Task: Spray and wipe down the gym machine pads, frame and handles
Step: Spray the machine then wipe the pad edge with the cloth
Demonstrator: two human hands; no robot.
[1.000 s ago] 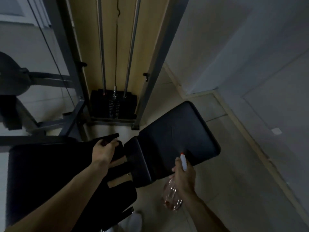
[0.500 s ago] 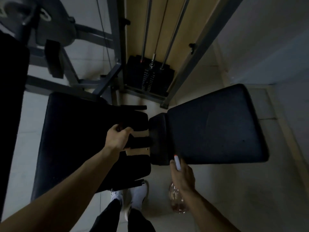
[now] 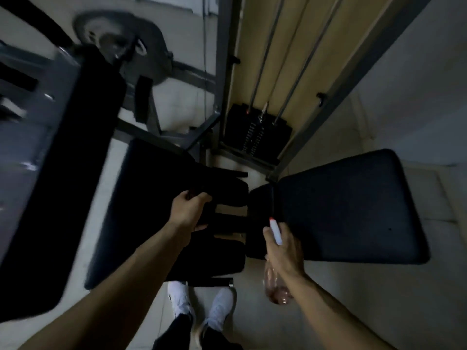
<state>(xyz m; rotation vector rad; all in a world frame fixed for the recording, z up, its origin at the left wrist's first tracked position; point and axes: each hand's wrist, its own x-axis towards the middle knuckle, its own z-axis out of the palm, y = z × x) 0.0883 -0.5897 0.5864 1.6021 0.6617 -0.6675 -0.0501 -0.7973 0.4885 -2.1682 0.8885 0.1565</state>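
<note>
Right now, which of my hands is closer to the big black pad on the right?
Right. The right hand, holding the spray bottle, overlaps the near corner of the right pad; the left hand is across the gap, over the left pad.

place: gym | cues: weight stack [image 3: 255, 132], black pad [image 3: 348, 205] (dim light)

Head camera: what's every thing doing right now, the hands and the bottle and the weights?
left hand: gripping a dark thing by the left pad.
right hand: curled round the spray bottle.
spray bottle: held, nozzle towards the right pad.
weight stack: resting down low, not lifted.
</note>
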